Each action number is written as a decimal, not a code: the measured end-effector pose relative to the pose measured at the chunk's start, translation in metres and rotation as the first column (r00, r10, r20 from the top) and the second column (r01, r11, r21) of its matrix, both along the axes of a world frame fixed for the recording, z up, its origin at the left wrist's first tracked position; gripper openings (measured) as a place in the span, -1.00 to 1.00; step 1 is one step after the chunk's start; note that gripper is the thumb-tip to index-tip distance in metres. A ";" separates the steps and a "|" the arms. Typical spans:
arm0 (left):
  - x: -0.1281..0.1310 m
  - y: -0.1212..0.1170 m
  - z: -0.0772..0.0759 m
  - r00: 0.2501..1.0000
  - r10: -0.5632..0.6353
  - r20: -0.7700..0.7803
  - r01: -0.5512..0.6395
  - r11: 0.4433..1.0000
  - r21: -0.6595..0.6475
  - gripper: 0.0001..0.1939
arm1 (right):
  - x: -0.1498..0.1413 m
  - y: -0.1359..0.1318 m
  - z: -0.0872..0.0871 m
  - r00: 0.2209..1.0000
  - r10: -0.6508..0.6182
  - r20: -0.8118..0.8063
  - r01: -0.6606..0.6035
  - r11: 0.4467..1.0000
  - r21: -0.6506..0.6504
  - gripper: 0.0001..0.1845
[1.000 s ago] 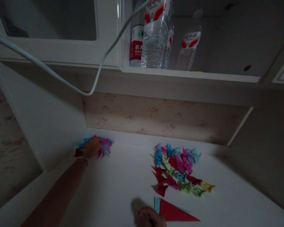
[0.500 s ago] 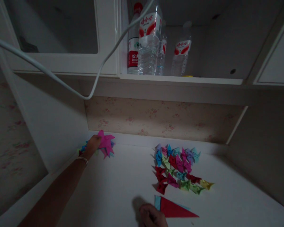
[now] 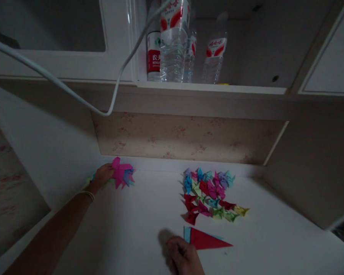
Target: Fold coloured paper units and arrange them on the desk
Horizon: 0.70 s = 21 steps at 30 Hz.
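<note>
Your left hand is stretched out to the far left corner of the white tabletop. Its fingertips appear to be pinching the left edge of a magenta folded paper, which lies over a small heap of coloured folded papers by the back ledge. Your right hand is curled inward near the front, at the lower left of a red paper triangle backed with light blue; you show no clear view inside those fingers, so a grip cannot be confirmed.

Step in hand, as judged: handling the magenta piece at the heap. The next move calls for a light pinch, so the folds are not crushed, and care not to drag neighbouring pieces. A cluster of folded papers stands well apart, right of centre.

Labels: on the shelf above you, the red-labelled bottle reads "农夫" and "NONGF", cut off by the large clear bottle. The right-hand bottle reads "娃哈哈". The rear bottle's label is illegible.
</note>
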State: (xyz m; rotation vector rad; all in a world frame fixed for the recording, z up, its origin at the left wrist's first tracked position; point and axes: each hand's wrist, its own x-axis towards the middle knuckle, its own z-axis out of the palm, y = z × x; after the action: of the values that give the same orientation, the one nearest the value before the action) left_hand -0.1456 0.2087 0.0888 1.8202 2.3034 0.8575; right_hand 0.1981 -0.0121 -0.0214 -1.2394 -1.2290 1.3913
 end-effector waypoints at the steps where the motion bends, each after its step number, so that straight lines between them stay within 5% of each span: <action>1: 0.001 -0.003 0.003 0.999 -0.024 -0.047 0.024 1.000 -0.002 -0.73 | 0.000 -0.001 0.002 1.000 0.000 -0.008 0.000 1.000 -0.006 -0.47; 12: 0.023 -0.063 0.055 0.877 -0.110 -0.467 0.215 0.961 0.176 -0.61 | 0.002 -0.011 0.006 0.996 -0.004 0.093 -0.008 0.991 0.132 -0.57; 18: 0.028 -0.100 0.062 0.992 -0.103 -0.074 0.116 0.969 0.218 -0.57 | 0.001 -0.016 0.010 0.989 -0.044 0.140 0.019 0.984 0.178 -0.58; 21: 0.035 -0.118 0.053 0.972 -0.148 0.183 0.111 0.973 0.201 -0.59 | 0.001 -0.019 0.016 0.987 -0.052 0.151 0.028 0.986 0.162 -0.54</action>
State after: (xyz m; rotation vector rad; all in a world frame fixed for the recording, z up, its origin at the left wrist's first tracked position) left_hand -0.1102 0.0907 0.1422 1.8373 2.0191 1.2125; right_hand 0.1992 -0.0306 -0.0058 -1.2716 -1.3857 1.1608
